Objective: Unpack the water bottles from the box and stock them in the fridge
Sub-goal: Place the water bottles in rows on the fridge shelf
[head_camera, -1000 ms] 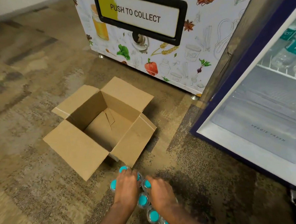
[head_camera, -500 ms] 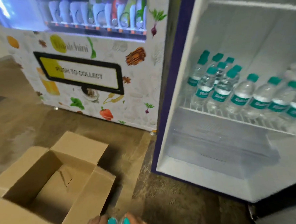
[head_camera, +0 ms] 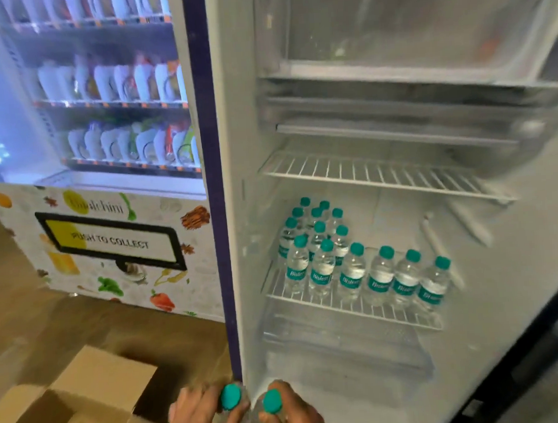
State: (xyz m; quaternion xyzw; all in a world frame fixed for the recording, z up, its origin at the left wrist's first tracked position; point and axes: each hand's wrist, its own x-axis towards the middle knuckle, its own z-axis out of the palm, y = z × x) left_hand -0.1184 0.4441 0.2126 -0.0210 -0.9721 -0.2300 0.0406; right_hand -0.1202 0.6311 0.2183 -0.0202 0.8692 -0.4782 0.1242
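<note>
Bottles [head_camera: 355,265] stand on the fridge's lower shelf [head_camera: 350,308], box [head_camera: 71,403] left.

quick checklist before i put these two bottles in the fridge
1. Left hand grips the left bottle below its teal cap: ok.
2. Right hand grips the right bottle: ok.
3. Fridge stands open, nothing across the opening: ok.
4. Room on the lower wire shelf: ok, bare wire behind the right part of the front row of stocked bottles.
5. Upper wire shelf as a spare: ok, nothing on it.
6. Caps screwed tight: cannot tell.
</note>
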